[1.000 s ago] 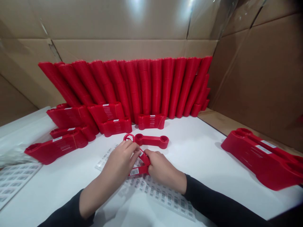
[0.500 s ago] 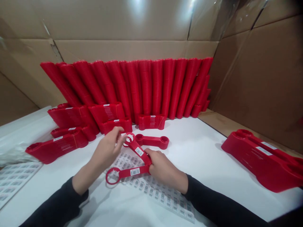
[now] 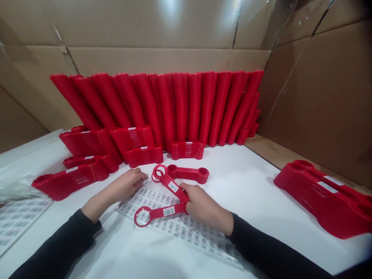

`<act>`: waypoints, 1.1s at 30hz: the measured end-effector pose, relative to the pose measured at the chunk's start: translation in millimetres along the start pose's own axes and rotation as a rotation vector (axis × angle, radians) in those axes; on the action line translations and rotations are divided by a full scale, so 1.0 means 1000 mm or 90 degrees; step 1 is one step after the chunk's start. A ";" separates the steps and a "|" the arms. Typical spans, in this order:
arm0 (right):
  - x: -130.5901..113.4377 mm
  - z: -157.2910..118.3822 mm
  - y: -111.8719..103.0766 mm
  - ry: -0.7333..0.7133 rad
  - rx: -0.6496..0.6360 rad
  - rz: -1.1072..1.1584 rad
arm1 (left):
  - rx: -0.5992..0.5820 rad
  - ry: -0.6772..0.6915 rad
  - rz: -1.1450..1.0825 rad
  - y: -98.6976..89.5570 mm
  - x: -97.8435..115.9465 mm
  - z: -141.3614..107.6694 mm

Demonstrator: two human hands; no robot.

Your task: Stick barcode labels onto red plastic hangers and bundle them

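Note:
My right hand (image 3: 202,203) grips the joined end of two fanned-out red plastic pieces, each with a ring end and a white barcode label (image 3: 169,210). My left hand (image 3: 130,184) is at the upper left edge of a sheet of barcode labels (image 3: 186,228), its fingers bent together; what they hold, if anything, is too small to make out. The sheet lies on the white table, partly beneath the red pieces. Just behind the held pieces lies another red piece (image 3: 187,173) with round ends.
Tall stacks of red pieces (image 3: 165,108) line the back before cardboard walls (image 3: 151,60). Labelled red bundles (image 3: 71,178) stand at left, more (image 3: 322,197) at right. Another label sheet (image 3: 20,221) and clear plastic wrap (image 3: 31,166) are at the far left.
My left hand has moved away from the upper ring, down and left to the label sheet's edge. My right hand still holds the red pieces, nearly in place.

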State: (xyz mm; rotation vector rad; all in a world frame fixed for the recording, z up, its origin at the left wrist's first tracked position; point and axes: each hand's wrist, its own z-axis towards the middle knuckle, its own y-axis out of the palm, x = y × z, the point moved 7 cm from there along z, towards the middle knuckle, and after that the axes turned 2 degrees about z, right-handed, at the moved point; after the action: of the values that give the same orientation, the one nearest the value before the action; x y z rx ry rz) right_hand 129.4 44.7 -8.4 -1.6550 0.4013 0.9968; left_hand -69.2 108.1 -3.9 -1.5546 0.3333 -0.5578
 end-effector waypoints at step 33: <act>-0.002 -0.003 0.000 0.032 0.001 -0.086 | 0.220 -0.136 -0.386 -0.062 0.089 -0.018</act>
State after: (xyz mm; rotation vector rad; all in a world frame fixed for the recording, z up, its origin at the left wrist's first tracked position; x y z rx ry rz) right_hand 129.2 41.8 -6.2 -1.6855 0.3195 0.8555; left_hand -12.3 49.8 69.8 -1.3475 -0.3987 -0.8553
